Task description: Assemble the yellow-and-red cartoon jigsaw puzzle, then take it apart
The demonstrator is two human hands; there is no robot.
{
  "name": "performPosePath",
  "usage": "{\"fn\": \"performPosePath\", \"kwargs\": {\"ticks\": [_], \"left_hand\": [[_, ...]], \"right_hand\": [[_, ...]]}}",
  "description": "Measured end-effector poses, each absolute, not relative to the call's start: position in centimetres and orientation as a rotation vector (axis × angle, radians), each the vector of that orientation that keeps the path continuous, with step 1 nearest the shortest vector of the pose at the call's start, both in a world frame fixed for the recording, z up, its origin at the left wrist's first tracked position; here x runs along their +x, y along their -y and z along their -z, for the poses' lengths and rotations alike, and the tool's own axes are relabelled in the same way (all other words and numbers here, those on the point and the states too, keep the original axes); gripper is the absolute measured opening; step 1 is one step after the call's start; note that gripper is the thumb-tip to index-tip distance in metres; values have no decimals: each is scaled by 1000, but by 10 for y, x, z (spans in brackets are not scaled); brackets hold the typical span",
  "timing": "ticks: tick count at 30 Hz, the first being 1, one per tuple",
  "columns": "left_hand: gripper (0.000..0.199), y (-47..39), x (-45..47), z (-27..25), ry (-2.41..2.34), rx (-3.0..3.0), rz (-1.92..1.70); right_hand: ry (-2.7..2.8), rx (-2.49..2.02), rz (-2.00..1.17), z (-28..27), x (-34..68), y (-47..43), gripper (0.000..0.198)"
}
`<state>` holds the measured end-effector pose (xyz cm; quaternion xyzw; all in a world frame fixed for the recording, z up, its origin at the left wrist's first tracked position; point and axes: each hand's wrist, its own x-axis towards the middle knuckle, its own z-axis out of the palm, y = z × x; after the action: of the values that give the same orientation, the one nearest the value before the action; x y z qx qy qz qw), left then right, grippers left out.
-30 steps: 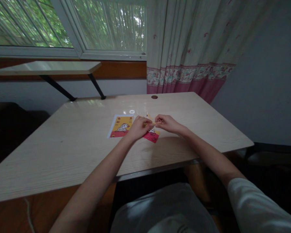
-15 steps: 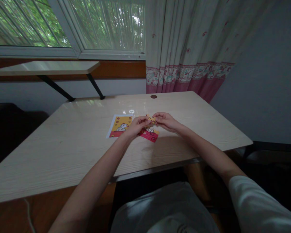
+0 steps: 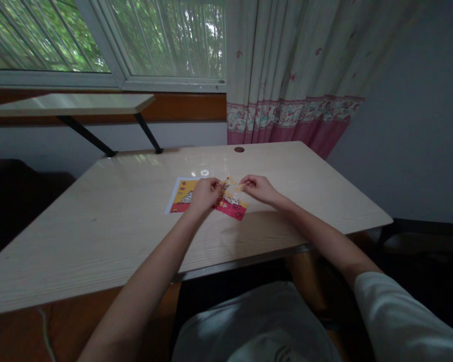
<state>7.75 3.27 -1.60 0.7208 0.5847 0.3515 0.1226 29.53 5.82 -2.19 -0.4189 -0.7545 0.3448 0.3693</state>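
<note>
A partly assembled jigsaw puzzle (image 3: 233, 207) lies at an angle on the table, red along its near edge, with white animal drawings and yellow parts above. A gap of bare table shows within its yellow upper area. My left hand (image 3: 206, 194) is closed in a pinch at the puzzle's upper left; whatever its fingertips hold blends with the yellow pieces behind. On the other side, my right hand (image 3: 259, 189) pinches a small yellow puzzle piece (image 3: 242, 187) at the upper right. Left of the puzzle lies a printed picture (image 3: 178, 205) in matching yellow and red, partly covered by my left hand.
The pale wooden table (image 3: 136, 216) has a cable hole (image 3: 239, 149) near its back edge. A raised shelf (image 3: 79, 103) on dark legs stands at the back left. Behind the table hang curtains (image 3: 279, 75) beside a window (image 3: 166, 40).
My hands have moved apart from where they met over the puzzle. The left went left over the printed picture, and the right went slightly right with a yellow puzzle piece.
</note>
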Motion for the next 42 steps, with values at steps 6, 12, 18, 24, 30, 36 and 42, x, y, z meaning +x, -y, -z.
{"fn": "performPosePath", "kwargs": {"ticks": [6,12,18,24,30,36,42], "left_hand": [[29,-32,75,18,-1752,2352,-815],[30,-33,72,20,-1804,2415,-772],[28,-37,69,19,-1801,2406,-722],[34,-35,73,14,-1615,2208,-859],[31,-28,85,12,-1294,2033,-957],[36,-24,96,15,-1336,2018,-984],[24,-27,97,17,-1394,2022,-987]], "right_hand": [[2323,-1000,-367,18,296,-53,18],[2529,-890,-271,15,283,-38,37],[2496,-903,-292,22,275,-37,19],[2118,-1028,-425,22,282,-46,17],[1820,-1063,-750,28,282,-55,32],[1707,-941,-993,30,277,-59,34],[1710,-923,-1034,34,275,-62,29]]}}
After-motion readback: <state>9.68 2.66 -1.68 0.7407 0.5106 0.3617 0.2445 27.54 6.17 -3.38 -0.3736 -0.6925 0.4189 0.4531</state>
